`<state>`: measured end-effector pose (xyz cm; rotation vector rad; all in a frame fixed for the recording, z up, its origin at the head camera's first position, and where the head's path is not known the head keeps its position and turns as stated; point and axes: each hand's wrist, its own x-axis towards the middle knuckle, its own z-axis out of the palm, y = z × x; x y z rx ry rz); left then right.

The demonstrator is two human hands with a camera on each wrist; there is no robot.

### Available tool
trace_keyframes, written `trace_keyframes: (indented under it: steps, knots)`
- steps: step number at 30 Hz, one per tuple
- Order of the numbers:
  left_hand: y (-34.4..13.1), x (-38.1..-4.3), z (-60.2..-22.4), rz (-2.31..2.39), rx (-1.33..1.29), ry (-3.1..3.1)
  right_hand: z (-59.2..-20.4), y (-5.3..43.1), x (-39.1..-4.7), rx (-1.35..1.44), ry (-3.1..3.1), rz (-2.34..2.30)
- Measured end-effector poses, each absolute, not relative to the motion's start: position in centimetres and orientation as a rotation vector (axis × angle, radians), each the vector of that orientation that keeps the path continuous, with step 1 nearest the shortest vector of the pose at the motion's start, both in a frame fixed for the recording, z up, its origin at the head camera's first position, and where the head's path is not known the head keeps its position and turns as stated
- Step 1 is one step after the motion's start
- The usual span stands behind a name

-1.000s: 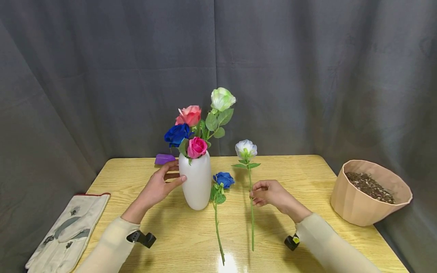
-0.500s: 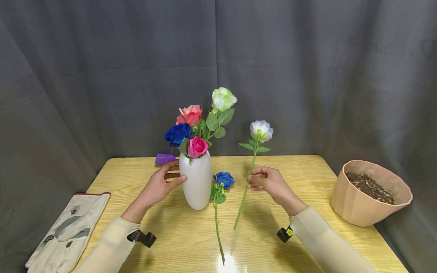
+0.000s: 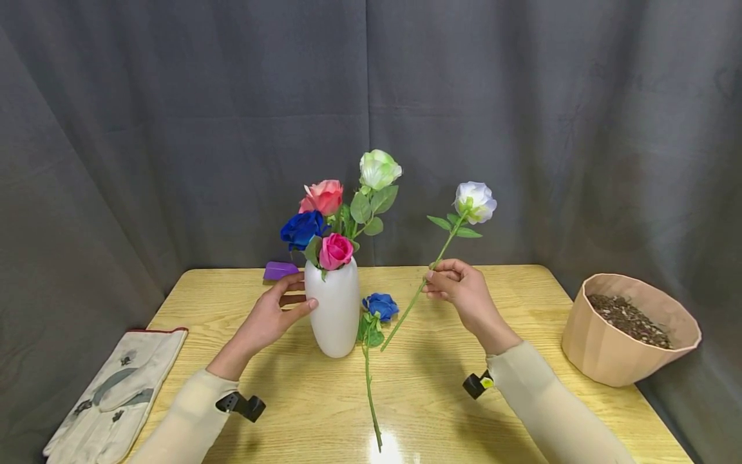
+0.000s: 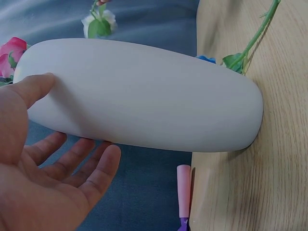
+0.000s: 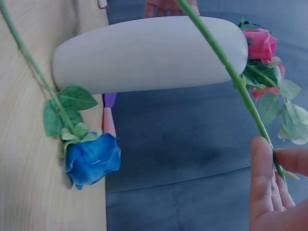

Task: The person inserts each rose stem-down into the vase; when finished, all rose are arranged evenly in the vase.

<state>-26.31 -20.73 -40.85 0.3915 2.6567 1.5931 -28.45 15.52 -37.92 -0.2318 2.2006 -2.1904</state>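
A white vase (image 3: 335, 316) stands upright on the table, holding a coral rose (image 3: 322, 196), a dark blue rose (image 3: 303, 230), a pink rose (image 3: 336, 251) and a pale green-white rose (image 3: 379, 169). My left hand (image 3: 272, 319) holds its upper left side, thumb in front and fingers along the side. Between thumb and fingers, my right hand (image 3: 464, 290) pinches the stem of a white rose (image 3: 475, 202), raised off the table and tilted, bloom up to the right. In the right wrist view that stem (image 5: 226, 62) crosses in front of the vase. A blue rose (image 3: 380, 306) lies right of the vase.
At the right table edge sits a peach planter (image 3: 603, 335) with soil inside. Gardening gloves (image 3: 118, 393) lie at the left edge. Behind the vase is a purple tool (image 3: 279, 270), whose pink handle (image 4: 184, 190) shows in the left wrist view. A grey curtain hangs behind.
My right hand has lifted the white rose upward, and its stem has tilted, the bloom going right and the lower end swinging left toward the vase. The left hand stays on the vase.
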Motion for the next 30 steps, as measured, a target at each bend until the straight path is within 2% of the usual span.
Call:
trace_keyframes:
  steps: [30]
  knots:
    - [-20.8,-26.2,-40.8,1.592,0.401,2.657,-33.8,12.5,-29.2,-0.342,2.020,-2.695]
